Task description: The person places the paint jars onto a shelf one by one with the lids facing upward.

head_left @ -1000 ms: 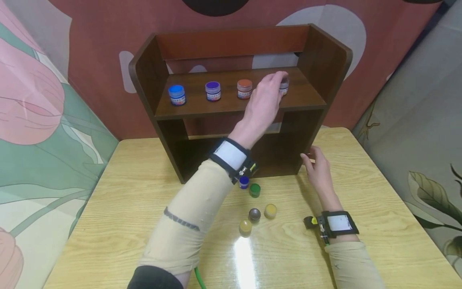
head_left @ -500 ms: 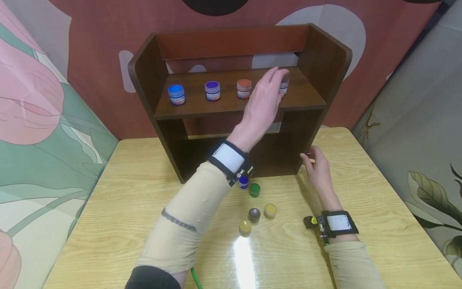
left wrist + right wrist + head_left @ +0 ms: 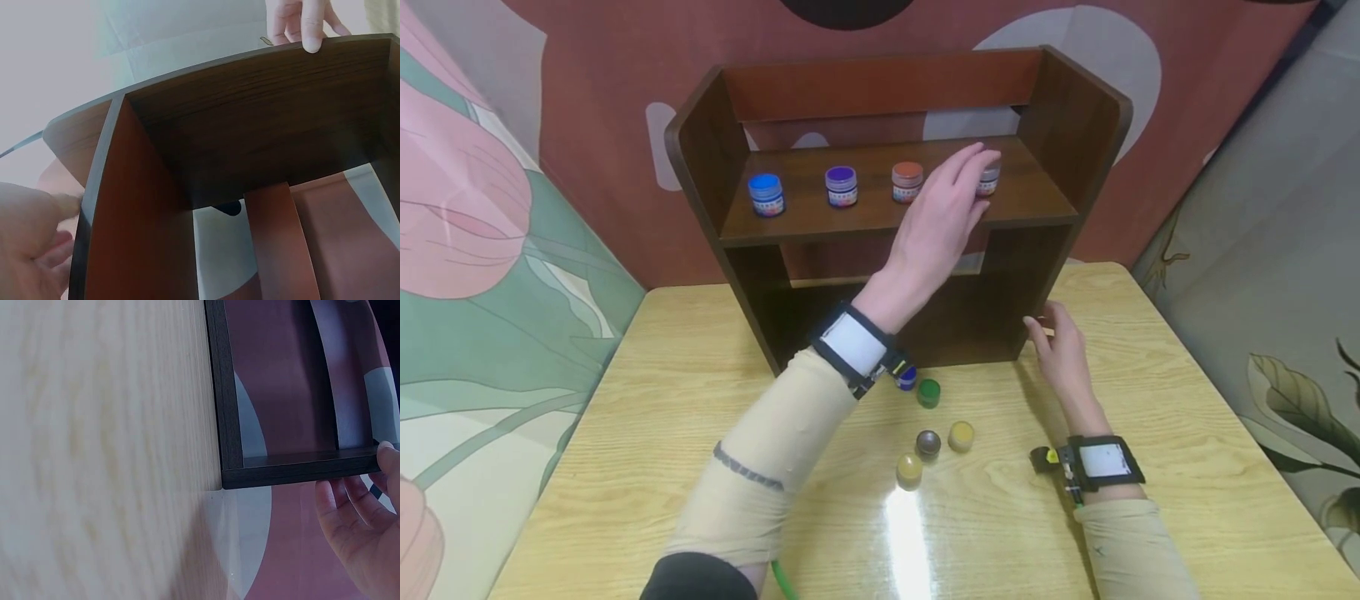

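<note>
My left hand (image 3: 936,217) is over the upper level of the dark brown shelf unit (image 3: 857,225), fingers loosely extended. Just past its fingers stands a small paint jar (image 3: 989,182), its lid partly covered by them. To its left stand an orange-lidded paint jar (image 3: 907,183), a purple-lidded one (image 3: 842,187) and a blue-lidded one (image 3: 767,196). In the left wrist view, the left fingers (image 3: 56,250) overlap the shelf board's edge. My right hand (image 3: 1063,354) grips the unit's right side panel (image 3: 312,474), thumb on one face and fingers on the other.
On the wooden table (image 3: 647,467), in front of the unit, stand several small jars: dark blue (image 3: 907,380), green (image 3: 928,393), grey-brown (image 3: 928,444) and two yellow ones, one a yellow jar (image 3: 961,437) farther right. Patterned cloth (image 3: 587,167) hangs behind.
My left hand has drawn back slightly toward the lower left, leaving more of the rightmost jar in sight on the shelf. The right hand keeps its place on the side panel.
</note>
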A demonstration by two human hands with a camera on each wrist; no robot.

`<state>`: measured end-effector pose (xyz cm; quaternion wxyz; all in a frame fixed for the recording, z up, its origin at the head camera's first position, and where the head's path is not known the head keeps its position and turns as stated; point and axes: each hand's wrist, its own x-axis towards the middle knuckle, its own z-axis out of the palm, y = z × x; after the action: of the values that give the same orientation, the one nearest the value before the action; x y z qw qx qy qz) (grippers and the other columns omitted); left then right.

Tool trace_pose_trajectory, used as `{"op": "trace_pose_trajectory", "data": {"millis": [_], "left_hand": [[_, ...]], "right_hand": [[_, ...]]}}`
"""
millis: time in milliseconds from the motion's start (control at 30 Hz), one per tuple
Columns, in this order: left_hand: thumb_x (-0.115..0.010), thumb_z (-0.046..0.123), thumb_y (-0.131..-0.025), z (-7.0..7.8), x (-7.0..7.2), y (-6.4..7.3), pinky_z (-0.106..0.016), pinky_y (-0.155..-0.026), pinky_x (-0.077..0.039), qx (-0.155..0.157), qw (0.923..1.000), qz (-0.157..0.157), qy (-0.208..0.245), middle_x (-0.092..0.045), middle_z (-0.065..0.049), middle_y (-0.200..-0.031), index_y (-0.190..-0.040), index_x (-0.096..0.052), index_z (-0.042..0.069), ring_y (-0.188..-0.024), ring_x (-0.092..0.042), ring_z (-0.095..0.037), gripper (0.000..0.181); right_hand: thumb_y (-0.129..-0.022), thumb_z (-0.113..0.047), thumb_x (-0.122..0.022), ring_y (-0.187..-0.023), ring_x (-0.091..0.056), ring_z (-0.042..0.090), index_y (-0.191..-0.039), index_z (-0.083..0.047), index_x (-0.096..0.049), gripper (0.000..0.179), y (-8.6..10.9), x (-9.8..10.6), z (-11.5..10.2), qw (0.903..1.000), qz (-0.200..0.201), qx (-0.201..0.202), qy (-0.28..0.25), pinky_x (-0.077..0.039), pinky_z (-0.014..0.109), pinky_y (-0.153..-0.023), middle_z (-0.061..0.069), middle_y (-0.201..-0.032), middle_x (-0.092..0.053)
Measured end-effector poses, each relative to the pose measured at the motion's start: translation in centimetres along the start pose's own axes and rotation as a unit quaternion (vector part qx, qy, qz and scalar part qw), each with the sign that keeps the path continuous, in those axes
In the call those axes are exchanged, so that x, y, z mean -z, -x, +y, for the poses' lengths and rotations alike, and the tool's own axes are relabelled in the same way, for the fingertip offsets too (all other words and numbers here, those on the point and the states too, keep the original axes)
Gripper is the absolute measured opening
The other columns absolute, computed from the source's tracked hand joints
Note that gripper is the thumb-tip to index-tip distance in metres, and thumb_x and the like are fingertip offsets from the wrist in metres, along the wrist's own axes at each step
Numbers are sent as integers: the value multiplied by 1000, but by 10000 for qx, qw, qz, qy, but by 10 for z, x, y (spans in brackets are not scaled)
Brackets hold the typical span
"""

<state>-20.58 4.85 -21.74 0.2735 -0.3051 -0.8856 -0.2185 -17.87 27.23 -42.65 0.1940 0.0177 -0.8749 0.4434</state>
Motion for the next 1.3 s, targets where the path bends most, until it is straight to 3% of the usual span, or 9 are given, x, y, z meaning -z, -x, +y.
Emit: {"op": "trace_pose_trajectory", "data": {"millis": [267,433,567,667,1000,1100,1233,1300], "left_hand": [[-62,23,-100,-4,9,21,-22,-109,-47,-535,9967,565,232,-64,-6,-134,-133,-60,9,-126,-60,-18,36],[-60,20,-100,-8,16,39,-21,-104,-50,-884,9935,648,315,-69,-6,-125,-127,-64,8,-117,-64,-16,30],[-60,21,-100,-17,21,60,-22,-95,-55,-975,9933,596,191,-73,-3,-116,-121,-67,10,-107,-67,-15,25],[-63,21,-98,-27,23,80,-24,-92,-56,-869,9951,422,191,-74,-2,-113,-118,-69,11,-104,-68,-15,23],[-68,23,-96,-64,29,132,-30,-88,-59,-70,9989,-455,117,-74,-2,-108,-113,-70,13,-99,-68,-17,19],[-69,23,-95,-72,31,145,-31,-86,-59,3,9973,-733,-13,-74,0,-107,-110,-71,15,-98,-68,-17,17],[-72,22,-93,-82,37,165,-32,-86,-59,175,9935,-1117,-114,-74,0,-107,-109,-72,15,-99,-69,-18,17],[-73,20,-92,-86,41,175,-33,-87,-59,326,9902,-1353,-126,-74,-1,-108,-109,-72,15,-101,-69,-19,18]], "right_hand": [[-105,-24,-51,-116,-62,40,-134,4,-49,40,0,-1,0,10000,30,27,39,-57,48,-90,26,-129,-60],[-105,-24,-50,-117,-62,41,-134,4,-49,41,0,0,1,10000,46,24,70,-56,51,-90,27,-131,-59],[-105,-25,-50,-117,-62,40,-134,4,-49,41,0,0,1,10000,29,41,61,-56,52,-91,27,-131,-59],[-105,-25,-50,-118,-62,40,-134,3,-49,41,-1,0,1,10000,6,49,42,-56,52,-91,27,-131,-59],[-105,-24,-51,-117,-62,41,-133,5,-50,40,-1,-2,2,10000,63,15,49,-55,53,-91,27,-129,-60],[-104,-24,-51,-117,-62,41,-133,5,-50,40,-1,-2,2,10000,73,33,40,-59,29,-86,27,-128,-61],[-105,-24,-50,-117,-62,41,-133,4,-50,40,-1,-2,1,10000,68,19,46,-59,29,-87,26,-128,-60],[-105,-24,-50,-119,-61,41,-134,3,-50,40,-1,-3,1,10000,51,2,70,-58,46,-90,26,-129,-60]]}}
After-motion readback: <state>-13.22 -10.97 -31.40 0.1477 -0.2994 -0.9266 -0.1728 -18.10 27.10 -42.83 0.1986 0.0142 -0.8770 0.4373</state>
